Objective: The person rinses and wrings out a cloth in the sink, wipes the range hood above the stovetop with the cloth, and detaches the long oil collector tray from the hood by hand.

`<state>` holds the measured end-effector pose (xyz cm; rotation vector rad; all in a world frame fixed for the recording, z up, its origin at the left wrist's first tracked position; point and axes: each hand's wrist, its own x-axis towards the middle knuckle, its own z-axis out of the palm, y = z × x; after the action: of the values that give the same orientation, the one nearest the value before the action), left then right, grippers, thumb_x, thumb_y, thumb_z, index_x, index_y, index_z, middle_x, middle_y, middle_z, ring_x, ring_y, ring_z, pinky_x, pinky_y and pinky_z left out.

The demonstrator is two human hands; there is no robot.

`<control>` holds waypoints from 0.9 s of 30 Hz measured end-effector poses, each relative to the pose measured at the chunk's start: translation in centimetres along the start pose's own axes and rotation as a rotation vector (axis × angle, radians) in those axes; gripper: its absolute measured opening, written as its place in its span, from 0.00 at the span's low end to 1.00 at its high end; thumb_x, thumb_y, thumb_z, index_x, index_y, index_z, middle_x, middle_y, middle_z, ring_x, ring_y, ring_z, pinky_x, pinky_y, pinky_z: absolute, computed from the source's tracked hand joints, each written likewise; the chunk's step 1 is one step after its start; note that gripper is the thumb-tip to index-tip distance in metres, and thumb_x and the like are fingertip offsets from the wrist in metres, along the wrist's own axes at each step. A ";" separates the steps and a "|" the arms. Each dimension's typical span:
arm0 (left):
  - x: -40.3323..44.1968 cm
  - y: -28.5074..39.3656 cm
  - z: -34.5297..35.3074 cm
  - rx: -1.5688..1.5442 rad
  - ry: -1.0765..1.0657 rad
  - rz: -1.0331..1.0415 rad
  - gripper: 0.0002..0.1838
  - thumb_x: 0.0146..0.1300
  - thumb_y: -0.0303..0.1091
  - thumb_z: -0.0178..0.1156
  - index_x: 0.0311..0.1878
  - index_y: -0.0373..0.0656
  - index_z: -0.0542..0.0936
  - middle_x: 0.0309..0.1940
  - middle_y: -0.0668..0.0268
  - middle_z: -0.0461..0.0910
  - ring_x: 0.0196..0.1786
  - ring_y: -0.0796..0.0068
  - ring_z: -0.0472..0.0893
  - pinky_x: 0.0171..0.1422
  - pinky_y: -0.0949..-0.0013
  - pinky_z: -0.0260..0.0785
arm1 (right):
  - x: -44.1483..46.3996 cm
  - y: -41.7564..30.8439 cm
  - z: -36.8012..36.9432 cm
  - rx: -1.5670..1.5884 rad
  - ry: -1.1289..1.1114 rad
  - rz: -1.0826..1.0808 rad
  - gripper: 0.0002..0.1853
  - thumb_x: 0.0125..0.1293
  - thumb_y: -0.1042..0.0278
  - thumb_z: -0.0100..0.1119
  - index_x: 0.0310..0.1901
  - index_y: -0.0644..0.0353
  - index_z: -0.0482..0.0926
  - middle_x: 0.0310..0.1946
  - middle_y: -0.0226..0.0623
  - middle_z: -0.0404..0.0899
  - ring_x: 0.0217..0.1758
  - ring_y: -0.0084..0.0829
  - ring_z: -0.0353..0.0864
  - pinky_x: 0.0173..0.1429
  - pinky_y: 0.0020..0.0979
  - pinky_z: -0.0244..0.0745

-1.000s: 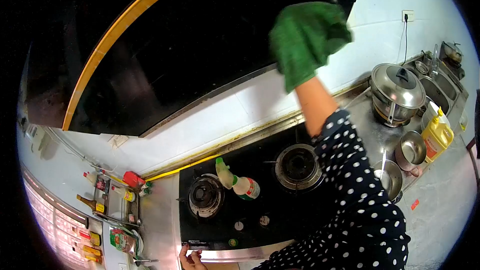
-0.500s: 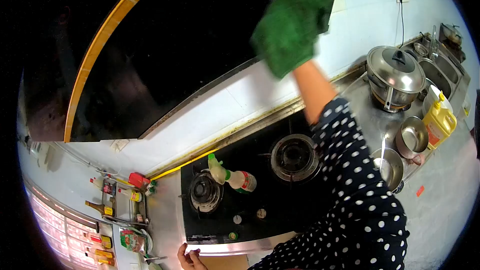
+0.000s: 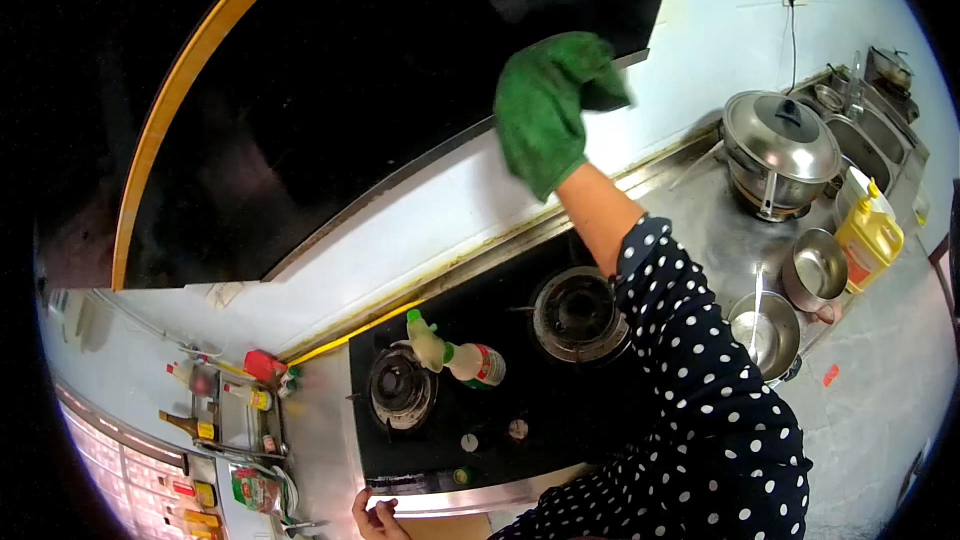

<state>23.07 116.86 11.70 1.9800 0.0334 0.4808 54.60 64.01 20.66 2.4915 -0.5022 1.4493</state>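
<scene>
Head view: right hand [image 3: 556,100] is up at the far side, wrapped in a green cloth [image 3: 538,140]. It has hold of the cloth; finger spread is hidden under it. Cloth overlaps the lower edge of the black hood [image 3: 400,60], toward its right end; can't tell if they touch. Left hand [image 3: 378,518] is at the near left corner of the stove [image 3: 570,410], partly cut off by the frame, bare fingers loosely curled; can't tell if it holds anything or touches the edge.

Spray bottle [image 3: 473,364] with a green nozzle is on the stove, between left burner [image 3: 402,387] and right burner [image 3: 580,314]. On the steel desk [image 3: 850,360] to the right: lidded pot [image 3: 783,135] far, yellow jug [image 3: 868,248], and two small pans nearer, the nearest [image 3: 772,340] with a spoon in it. Sauce bottles [image 3: 190,427] sit on the left.
</scene>
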 end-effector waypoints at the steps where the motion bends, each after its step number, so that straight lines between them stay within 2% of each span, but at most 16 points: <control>1: 0.4 0.1 0.1 0.023 0.003 -0.015 0.17 0.66 0.26 0.50 0.57 0.34 0.70 0.47 0.53 0.75 0.41 0.66 0.78 0.47 0.69 0.75 | -0.3 -0.9 -0.3 0.083 -0.048 0.001 0.22 0.68 0.61 0.44 0.61 0.57 0.65 0.61 0.43 0.63 0.66 0.40 0.59 0.71 0.41 0.52; 4: 1.2 0.1 0.1 0.059 -0.022 0.099 0.17 0.67 0.28 0.50 0.58 0.33 0.69 0.44 0.54 0.76 0.39 0.67 0.79 0.47 0.69 0.75 | 0.5 1.8 -1.0 0.105 -0.071 0.061 0.21 0.66 0.61 0.46 0.59 0.56 0.68 0.59 0.43 0.65 0.64 0.40 0.62 0.69 0.42 0.54; 7: 1.4 -1.3 -1.2 0.082 -0.059 -0.002 0.17 0.67 0.29 0.50 0.58 0.33 0.69 0.44 0.55 0.77 0.38 0.68 0.79 0.47 0.69 0.75 | 2.9 7.8 -4.0 -0.020 -0.121 0.231 0.21 0.64 0.60 0.49 0.57 0.56 0.70 0.57 0.44 0.67 0.62 0.40 0.64 0.67 0.42 0.56; 8: 1.2 0.0 -0.6 0.105 -0.020 0.040 0.17 0.67 0.30 0.50 0.58 0.33 0.69 0.43 0.56 0.77 0.37 0.68 0.79 0.47 0.69 0.75 | 3.7 9.6 -5.2 -0.094 -0.119 0.265 0.20 0.63 0.60 0.49 0.56 0.55 0.71 0.56 0.44 0.68 0.61 0.40 0.64 0.66 0.42 0.57; 9: 0.9 -0.3 -1.1 0.117 -0.021 -0.009 0.18 0.68 0.31 0.51 0.57 0.34 0.69 0.43 0.56 0.77 0.37 0.68 0.79 0.46 0.69 0.75 | 4.4 10.8 -7.1 -0.170 -0.115 0.271 0.20 0.62 0.60 0.50 0.55 0.55 0.72 0.56 0.44 0.69 0.61 0.41 0.65 0.66 0.42 0.58; 10: 0.7 -0.7 -1.6 0.124 -0.025 -0.059 0.18 0.68 0.31 0.51 0.57 0.34 0.69 0.43 0.56 0.77 0.37 0.68 0.79 0.45 0.69 0.74 | 4.7 11.0 -9.2 -0.463 0.081 0.173 0.14 0.51 0.61 0.58 0.39 0.53 0.81 0.41 0.41 0.77 0.48 0.39 0.74 0.52 0.40 0.67; 11: 0.5 -1.2 -2.0 0.124 -0.023 -0.072 0.18 0.68 0.31 0.51 0.57 0.34 0.69 0.43 0.56 0.77 0.37 0.68 0.79 0.45 0.69 0.74 | 5.1 13.2 -4.1 -0.447 0.201 0.147 0.12 0.50 0.63 0.58 0.38 0.54 0.81 0.37 0.40 0.78 0.44 0.39 0.76 0.49 0.40 0.70; 13: 0.1 -2.3 -2.7 0.159 0.010 -0.106 0.18 0.68 0.33 0.52 0.57 0.34 0.70 0.43 0.57 0.77 0.37 0.68 0.79 0.44 0.70 0.74 | 5.4 13.2 -0.8 -0.418 0.328 0.107 0.11 0.50 0.65 0.59 0.36 0.54 0.82 0.34 0.39 0.80 0.40 0.39 0.78 0.47 0.41 0.72; 14: 0.0 -2.6 -2.9 0.155 0.017 -0.117 0.18 0.68 0.33 0.52 0.57 0.34 0.70 0.43 0.57 0.77 0.37 0.68 0.79 0.44 0.70 0.74 | 4.3 10.8 -5.2 -0.384 0.073 0.067 0.10 0.49 0.64 0.59 0.34 0.53 0.83 0.33 0.39 0.80 0.39 0.39 0.79 0.45 0.40 0.72; 17: 0.3 -2.8 -3.1 0.082 0.038 -0.155 0.20 0.67 0.37 0.54 0.57 0.34 0.69 0.48 0.56 0.74 0.39 0.67 0.79 0.46 0.69 0.74 | 4.2 2.6 -12.1 -0.603 -0.431 0.092 0.08 0.46 0.62 0.59 0.27 0.53 0.83 0.28 0.38 0.79 0.34 0.39 0.78 0.40 0.43 0.72; 18: 0.5 -2.7 -3.2 0.079 0.040 -0.161 0.20 0.67 0.37 0.54 0.57 0.34 0.69 0.48 0.56 0.74 0.39 0.67 0.79 0.46 0.69 0.74 | 3.3 1.8 -6.3 -0.667 -0.298 -0.009 0.08 0.44 0.63 0.59 0.26 0.54 0.83 0.25 0.39 0.77 0.33 0.41 0.77 0.39 0.46 0.71; 20: 0.5 -3.0 -3.6 0.076 0.020 -0.184 0.19 0.68 0.36 0.53 0.57 0.34 0.69 0.51 0.55 0.72 0.41 0.67 0.78 0.47 0.69 0.74 | 1.8 -0.8 -0.9 -0.323 -0.095 0.040 0.09 0.55 0.61 0.55 0.33 0.53 0.83 0.36 0.38 0.79 0.44 0.35 0.76 0.50 0.40 0.70; 23: 0.5 -4.4 -4.4 0.035 0.018 -0.180 0.19 0.68 0.36 0.53 0.56 0.34 0.69 0.51 0.56 0.72 0.42 0.67 0.77 0.49 0.68 0.74 | 0.8 -8.5 -4.5 -0.243 -0.286 -0.090 0.09 0.54 0.64 0.53 0.31 0.56 0.82 0.31 0.41 0.78 0.43 0.42 0.75 0.52 0.42 0.68; 24: 0.4 -4.5 -4.6 0.016 0.017 -0.174 0.19 0.68 0.36 0.53 0.57 0.34 0.69 0.51 0.56 0.72 0.42 0.67 0.77 0.49 0.68 0.74 | 0.3 -11.3 -3.8 -0.232 -0.412 -0.168 0.11 0.58 0.62 0.52 0.36 0.57 0.80 0.34 0.38 0.77 0.42 0.37 0.75 0.50 0.40 0.70; 26: 0.2 -4.7 -5.1 0.037 0.021 -0.172 0.19 0.68 0.36 0.53 0.57 0.34 0.69 0.49 0.56 0.72 0.42 0.68 0.77 0.49 0.68 0.74 | -1.6 -16.4 -4.7 0.038 -0.194 -0.272 0.13 0.56 0.62 0.52 0.39 0.56 0.82 0.42 0.44 0.76 0.49 0.40 0.73 0.55 0.43 0.67; 27: 0.3 -5.1 -5.5 0.066 0.019 -0.143 0.19 0.68 0.36 0.53 0.57 0.35 0.69 0.48 0.56 0.73 0.42 0.68 0.76 0.49 0.68 0.74 | -2.4 -18.9 -5.0 0.160 -0.094 -0.319 0.13 0.56 0.62 0.52 0.39 0.56 0.82 0.42 0.44 0.76 0.49 0.40 0.73 0.56 0.42 0.66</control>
<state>22.34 123.99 9.38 2.0211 0.2043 0.4102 56.98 83.52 20.71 2.6202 0.0014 1.2968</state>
